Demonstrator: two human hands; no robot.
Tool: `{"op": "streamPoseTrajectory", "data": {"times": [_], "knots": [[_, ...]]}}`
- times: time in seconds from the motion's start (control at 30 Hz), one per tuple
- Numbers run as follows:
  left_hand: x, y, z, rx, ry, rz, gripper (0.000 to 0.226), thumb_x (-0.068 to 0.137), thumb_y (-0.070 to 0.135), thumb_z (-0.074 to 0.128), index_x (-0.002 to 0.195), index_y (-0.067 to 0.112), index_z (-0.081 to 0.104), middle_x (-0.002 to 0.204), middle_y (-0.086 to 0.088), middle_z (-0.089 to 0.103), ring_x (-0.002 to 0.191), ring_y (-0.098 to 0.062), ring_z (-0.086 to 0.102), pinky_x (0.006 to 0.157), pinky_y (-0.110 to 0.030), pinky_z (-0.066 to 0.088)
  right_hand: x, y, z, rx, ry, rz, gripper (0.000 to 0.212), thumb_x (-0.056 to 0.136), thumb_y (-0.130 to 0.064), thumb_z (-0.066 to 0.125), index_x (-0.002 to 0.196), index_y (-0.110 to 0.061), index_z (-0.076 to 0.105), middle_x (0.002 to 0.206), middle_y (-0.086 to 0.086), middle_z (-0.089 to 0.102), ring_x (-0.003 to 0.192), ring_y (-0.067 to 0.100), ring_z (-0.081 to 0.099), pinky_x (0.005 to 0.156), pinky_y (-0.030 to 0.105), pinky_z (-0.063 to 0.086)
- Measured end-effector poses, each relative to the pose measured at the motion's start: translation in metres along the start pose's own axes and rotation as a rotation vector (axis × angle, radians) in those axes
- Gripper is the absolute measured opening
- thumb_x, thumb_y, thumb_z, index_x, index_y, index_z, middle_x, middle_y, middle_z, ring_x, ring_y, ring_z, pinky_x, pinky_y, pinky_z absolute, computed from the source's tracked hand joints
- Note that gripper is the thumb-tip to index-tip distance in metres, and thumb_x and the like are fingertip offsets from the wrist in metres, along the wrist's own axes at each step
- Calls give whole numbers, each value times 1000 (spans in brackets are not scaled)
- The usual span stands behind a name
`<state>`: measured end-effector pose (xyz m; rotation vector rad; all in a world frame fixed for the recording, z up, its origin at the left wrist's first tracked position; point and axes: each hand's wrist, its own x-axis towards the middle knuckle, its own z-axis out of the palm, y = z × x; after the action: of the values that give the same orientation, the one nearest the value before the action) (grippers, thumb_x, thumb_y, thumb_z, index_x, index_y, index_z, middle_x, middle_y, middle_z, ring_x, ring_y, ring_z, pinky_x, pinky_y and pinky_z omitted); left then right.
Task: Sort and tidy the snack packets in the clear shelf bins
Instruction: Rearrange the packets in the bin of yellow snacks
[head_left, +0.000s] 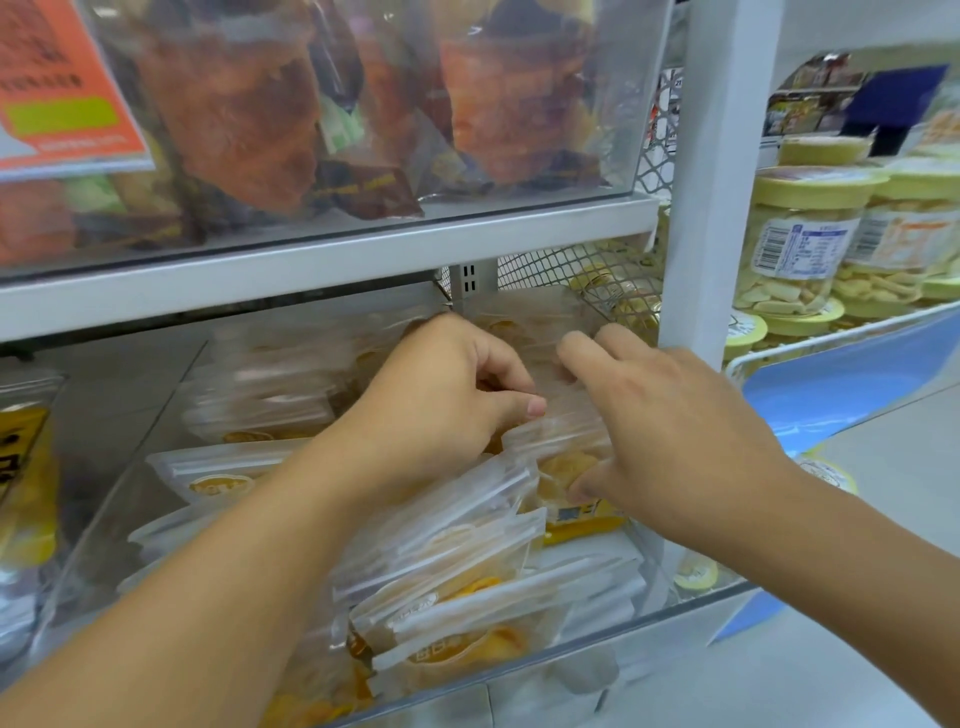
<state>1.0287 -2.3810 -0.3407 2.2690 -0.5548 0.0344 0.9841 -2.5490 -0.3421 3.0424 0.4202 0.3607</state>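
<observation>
Both hands in lower clear bin (691, 597): left hand (441, 410) pinches upright packet (558, 434) top, right hand (670, 436) grasps it at 3 o'clock; risk: front packets (457, 582) slide if nudged

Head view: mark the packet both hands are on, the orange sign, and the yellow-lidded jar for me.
Held packet (563, 441): head view, on its clear zip-seal top edge.
Orange sign (57, 78): head view, on its orange face, upper left.
Yellow-lidded jar (802, 249): head view, on its white label.
</observation>
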Motion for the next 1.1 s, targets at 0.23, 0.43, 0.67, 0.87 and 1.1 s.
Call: {"op": "streamPoseTrajectory", "data": {"times": [0.23,0.43,0.67,0.87,1.1], "knots": [[4,4,-14,19,-105,5,26,71,28,90,80,24,67,79,7,74,72,-10,70,73,-33,57,1,-2,-9,21,-26,-2,46,76,-41,82,91,-37,38,93,-11,42,86,21,57,61,32,32],[1,-5,-38,622,-52,-86,39,68,54,85,93,41,59,120,13,50,110,-14,48,87,-29,43,5,-9,-4,-116,-80,-30,30,84,-39,71,102,-28,49,94,-5,35,88,20,38,71,33,31],[-3,3,-39,854,-270,-244,62,77,47,76,134,35,55,133,3,49,119,-21,50,95,-34,49,14,-18,4,-18,-162,-137,44,73,-45,80,110,-36,58,100,-7,38,92,20,52,65,31,38],[-7,-3,-49,760,-368,-331,83,79,39,82,149,40,38,146,9,49,127,-18,50,92,-26,37,25,-18,2,-138,-199,-212,55,71,-31,85,117,-40,58,83,-5,53,92,28,65,63,32,40],[-9,-5,-50,779,-324,-315,78,81,32,82,148,37,42,141,5,53,117,-19,54,86,-24,39,39,3,9,-285,151,-305,64,60,-23,87,116,-34,58,109,-1,60,102,29,55,81,43,40]]}}
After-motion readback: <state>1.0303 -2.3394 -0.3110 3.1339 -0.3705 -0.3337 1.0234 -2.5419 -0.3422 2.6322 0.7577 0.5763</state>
